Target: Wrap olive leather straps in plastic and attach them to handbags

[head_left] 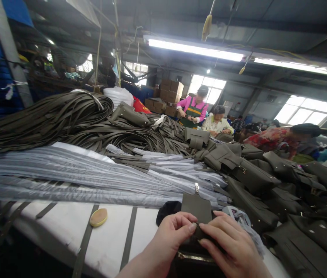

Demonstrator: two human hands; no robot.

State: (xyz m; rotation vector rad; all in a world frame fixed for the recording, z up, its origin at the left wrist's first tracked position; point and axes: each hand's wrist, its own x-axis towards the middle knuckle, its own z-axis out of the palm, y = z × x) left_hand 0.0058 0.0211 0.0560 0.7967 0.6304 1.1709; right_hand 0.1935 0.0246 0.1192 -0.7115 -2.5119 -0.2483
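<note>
In the head view, the left hand (pixel 177 231) and right hand (pixel 230 239) pinch the dark olive handbag (pixel 194 248) between thumbs and fingers at the base of its opened flap (pixel 195 206), beside the table's (pixel 113 235) near edge; fingers hide the exact part gripped. The fingertips meet there, probably so each hand steadies the other's hold. The flap points away, perhaps leaving the gold-toned zipper (pixel 196 258) exposed. Film-wrapped straps (pixel 65 173) lie farther from that edge, likely wrapped against scuffing; similar bags (pixel 256 175) heap at the right.
</note>
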